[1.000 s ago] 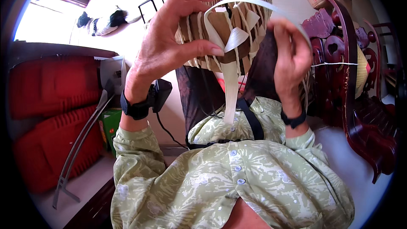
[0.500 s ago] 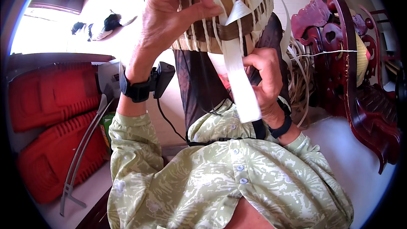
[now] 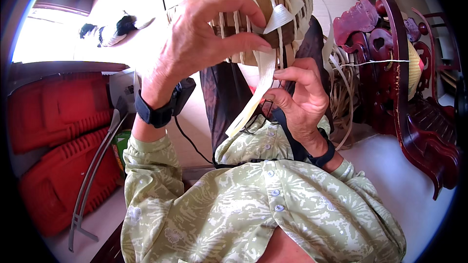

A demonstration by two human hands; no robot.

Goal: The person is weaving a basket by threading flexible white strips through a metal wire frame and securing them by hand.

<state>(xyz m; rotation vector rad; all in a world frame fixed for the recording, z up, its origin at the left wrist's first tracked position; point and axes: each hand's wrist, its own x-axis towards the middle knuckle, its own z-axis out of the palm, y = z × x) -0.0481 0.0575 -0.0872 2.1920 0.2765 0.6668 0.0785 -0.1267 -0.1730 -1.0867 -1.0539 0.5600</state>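
A woven basket (image 3: pixel 239 57) of pale and brown strips, with cream cords over its side, is in front of me at the top. A flat white strip (image 3: pixel 263 71) passes through its side; its loose end hangs toward my shirt, and a folded white piece (image 3: pixel 280 17) sticks out above. My left hand (image 3: pixel 204 31) grips the basket side, index finger above the brown band and thumb below it, near the strip. Just beneath the basket, my right hand (image 3: pixel 302 97) is beside the strip, its thumb and index finger apart at the strip's edge.
Red plastic cases (image 3: pixel 63 112) are stacked at the left, with a bent grey metal frame (image 3: pixel 95 170) beside them. A black-and-white animal (image 3: pixel 114 31) lies on the floor at the far left. Coiled pale strips (image 3: pixel 343 97) and carved dark-red wooden furniture (image 3: pixel 402 92) are at the right.
My left hand has moved right and down along the basket side. The strip's loose end has swung left, away from my right hand, whose thumb and index finger have spread.
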